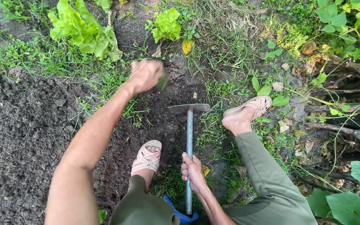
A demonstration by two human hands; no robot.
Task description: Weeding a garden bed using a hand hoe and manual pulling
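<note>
Steel-bladed hoe with a grey metal handle point(189, 137) stands between your sandalled feet, its blade resting on dark turned soil point(17, 125). Your right hand point(192, 168) is wrapped round the handle low down; your left hand point(145, 75), blurred, is clenched on a small green tuft point(162, 81). Soil to your left looks worked already, while grass point(226, 50) ahead and right remains, near the leafy lettuce plants point(84, 31).

Illumination is soft, even daylight with no hard shadows and no glare. The dark tilled soil point(17, 125) and pale green leafy plants point(84, 29) render sharply. Motion blur smears the extended left hand point(146, 75). Wide-angle distortion bends the frame edges slightly.
</note>
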